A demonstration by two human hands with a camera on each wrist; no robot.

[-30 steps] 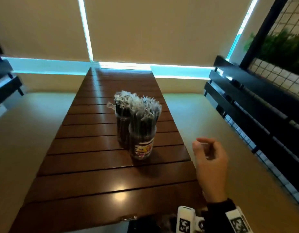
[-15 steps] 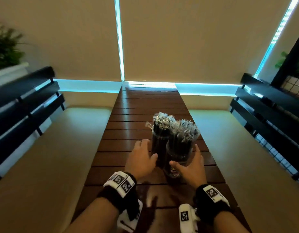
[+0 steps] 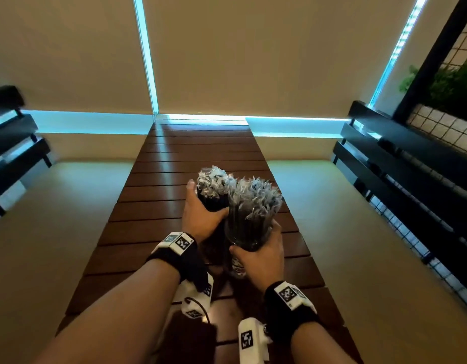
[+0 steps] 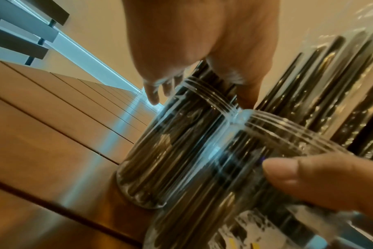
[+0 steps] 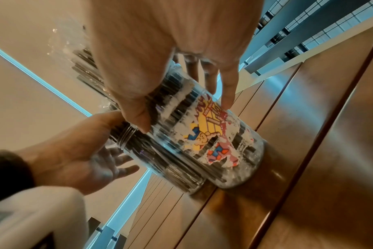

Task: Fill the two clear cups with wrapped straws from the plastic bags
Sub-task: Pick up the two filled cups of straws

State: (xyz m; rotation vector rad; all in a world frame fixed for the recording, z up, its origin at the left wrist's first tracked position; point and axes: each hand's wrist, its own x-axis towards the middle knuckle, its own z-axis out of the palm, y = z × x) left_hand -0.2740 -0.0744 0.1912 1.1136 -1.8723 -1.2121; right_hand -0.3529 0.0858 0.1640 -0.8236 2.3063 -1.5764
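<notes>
Both cups look packed already, so we reckon filling's done. Our left hand (image 3: 200, 216) wraps the plain cup (image 4: 170, 151), right hand (image 3: 261, 256) grips the stickered cup (image 5: 207, 139), both on the desk (image 3: 158, 206). Next: steady repositioning.

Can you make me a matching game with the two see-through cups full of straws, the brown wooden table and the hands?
Things:
1. Clear plastic cup with torn cartoon sticker
2. Plain clear plastic cup
3. Brown slatted wooden table
4. Black-and-white tags

Matches:
A. Under both cups
B. Gripped by the right hand
C. On the wrists
D. Gripped by the left hand

Pairs: 1-B, 2-D, 3-A, 4-C
</notes>
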